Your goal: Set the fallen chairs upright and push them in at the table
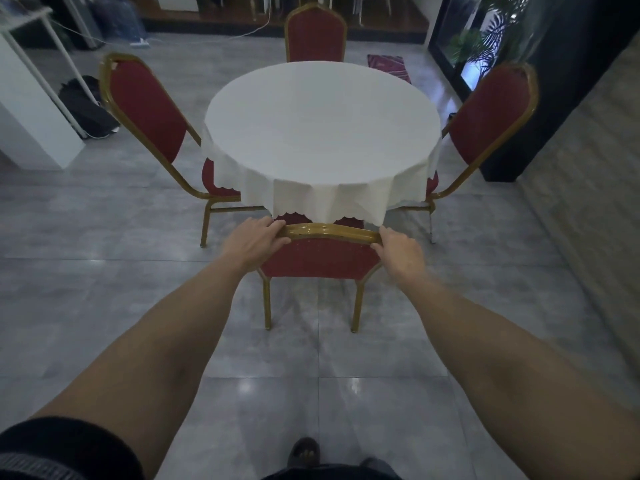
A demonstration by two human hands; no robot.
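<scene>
A round table (322, 126) under a white cloth stands in the middle of the room. Right in front of me an upright red chair with a gold frame (322, 259) faces the table, its seat under the cloth's hem. My left hand (258, 239) grips the left end of its top rail. At the right end of that rail my right hand (398, 249) grips too. Three more red chairs stand upright around the table: one at the left (145, 109), one at the far side (315, 32), one at the right (491, 116).
Grey tiled floor all round. A white shelf unit (31, 109) and a black bag (86, 109) are at the left. A dark cabinet with plants (540, 81) lines the right. A small red mat (389, 65) lies beyond the table. My shoe (304, 452) shows at the bottom.
</scene>
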